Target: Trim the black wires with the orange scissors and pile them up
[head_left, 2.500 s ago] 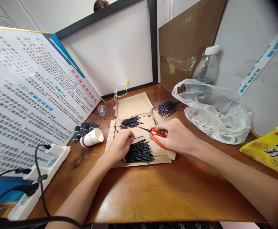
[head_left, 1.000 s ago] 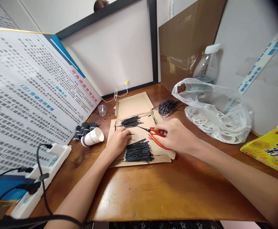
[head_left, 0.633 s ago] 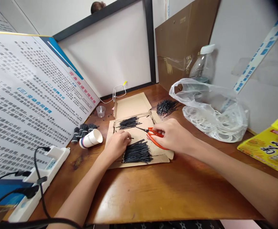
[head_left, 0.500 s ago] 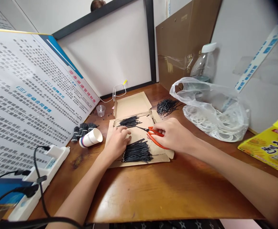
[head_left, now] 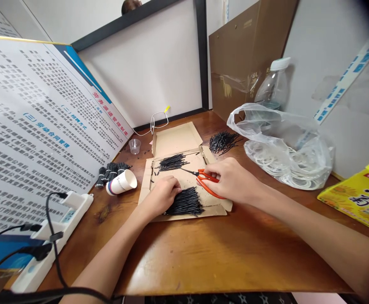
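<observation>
My right hand (head_left: 231,179) is closed round the red handles of long-nose pliers (head_left: 208,181), whose slim dark jaws point left over the cardboard. Just beyond the jaw tips lies a bundle of short black wires (head_left: 172,162). My left hand (head_left: 164,193) has its fingers curled together at the upper left edge of a larger, nearer pile of black wires (head_left: 187,202). What its fingertips pinch, if anything, is hidden. Both piles rest on an unfolded cardboard box (head_left: 216,207), with small dark scraps scattered on it.
More black wires (head_left: 224,142) lie behind the box. At left are a tipped paper cup (head_left: 122,182), tied black bundles (head_left: 110,172), a clear small cup (head_left: 135,146) and a power strip (head_left: 56,240). Right stand a plastic bag of white cable (head_left: 285,164), a bottle (head_left: 272,86) and a yellow packet (head_left: 358,194).
My left hand has moved right and nearer, from beside the far bundle to the near pile, its fingers drawing together. My right hand with the pliers has hardly moved.
</observation>
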A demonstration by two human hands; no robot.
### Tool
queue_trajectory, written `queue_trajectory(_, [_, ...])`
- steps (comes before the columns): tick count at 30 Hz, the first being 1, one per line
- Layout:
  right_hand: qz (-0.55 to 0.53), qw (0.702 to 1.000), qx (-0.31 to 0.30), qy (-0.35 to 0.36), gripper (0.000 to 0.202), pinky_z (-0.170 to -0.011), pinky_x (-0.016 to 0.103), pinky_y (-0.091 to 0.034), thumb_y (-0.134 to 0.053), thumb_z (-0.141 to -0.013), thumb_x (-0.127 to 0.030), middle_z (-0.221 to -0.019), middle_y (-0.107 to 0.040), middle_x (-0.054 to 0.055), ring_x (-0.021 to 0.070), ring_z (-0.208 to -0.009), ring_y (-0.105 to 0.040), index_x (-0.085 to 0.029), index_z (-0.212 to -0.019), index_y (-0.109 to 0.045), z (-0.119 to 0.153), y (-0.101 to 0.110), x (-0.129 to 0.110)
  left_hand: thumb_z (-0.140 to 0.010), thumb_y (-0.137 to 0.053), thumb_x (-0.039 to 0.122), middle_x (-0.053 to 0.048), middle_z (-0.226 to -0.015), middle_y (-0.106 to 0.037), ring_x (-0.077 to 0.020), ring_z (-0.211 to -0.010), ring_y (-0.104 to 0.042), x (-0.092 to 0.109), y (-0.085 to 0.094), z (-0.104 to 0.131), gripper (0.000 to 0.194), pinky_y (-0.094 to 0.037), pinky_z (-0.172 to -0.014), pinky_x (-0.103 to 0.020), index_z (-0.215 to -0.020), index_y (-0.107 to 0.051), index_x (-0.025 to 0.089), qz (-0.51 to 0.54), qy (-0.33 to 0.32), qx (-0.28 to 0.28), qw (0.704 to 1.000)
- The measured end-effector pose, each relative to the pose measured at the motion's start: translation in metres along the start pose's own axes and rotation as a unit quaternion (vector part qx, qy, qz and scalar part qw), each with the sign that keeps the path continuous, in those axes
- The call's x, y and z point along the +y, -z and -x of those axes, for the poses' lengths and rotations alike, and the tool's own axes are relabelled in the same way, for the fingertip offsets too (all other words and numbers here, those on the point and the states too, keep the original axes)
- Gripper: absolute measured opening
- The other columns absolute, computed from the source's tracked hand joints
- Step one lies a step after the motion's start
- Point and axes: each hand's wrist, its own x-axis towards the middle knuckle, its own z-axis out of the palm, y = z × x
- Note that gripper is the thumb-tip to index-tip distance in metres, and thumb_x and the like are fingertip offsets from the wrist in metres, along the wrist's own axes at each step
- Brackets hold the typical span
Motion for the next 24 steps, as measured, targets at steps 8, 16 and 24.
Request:
queue_trajectory(8, [-0.009,1.0,0.007,0.006,0.035,-0.057,0.03,-0.024,-0.053,-0.086,-0.037,-0.051,-0.046,-0.002,0.0107,-0.051,-0.036,-0.019,-0.057,-0.046,-0.002,-0.001,0.001,-0.088,-0.055,0.011,-0.001,-0.075,-0.066,-0.0164,-0.071,-0.058,0.004,0.009,0.002,0.011,-0.042,-0.066,-0.027,-0.082,-0.061,0.017,0.088,0.046,0.081,0.992])
queue_trajectory(16, [-0.029,0.999,0.006,0.024,0.033,-0.056,0.029,-0.024,-0.057,-0.084,-0.038,-0.05,-0.047,-0.002,0.0098,-0.05,-0.036,-0.018,-0.058,-0.054,0.001,0.001,-0.002,-0.092,-0.057,0.023,-0.002,-0.076,-0.066,-0.0148,-0.07,-0.058,0.008,0.012,0.003,0.012,-0.043,-0.066,-0.026,-0.087,-0.065,0.017,0.16,-0.009,0.127,0.979])
queue_trajectory(24, [-0.019,0.998,-0.009,0.052,0.034,-0.055,0.028,-0.024,-0.054,-0.086,-0.034,-0.049,-0.043,-0.003,0.0089,-0.049,-0.03,-0.018,-0.057,-0.051,0.0,0.002,-0.003,-0.095,-0.053,0.023,-0.002,-0.076,-0.068,-0.012,-0.065,-0.054,0.015,0.013,0.006,0.016,-0.04,-0.059,-0.023,-0.085,-0.064,0.016,0.184,-0.018,0.14,0.973])
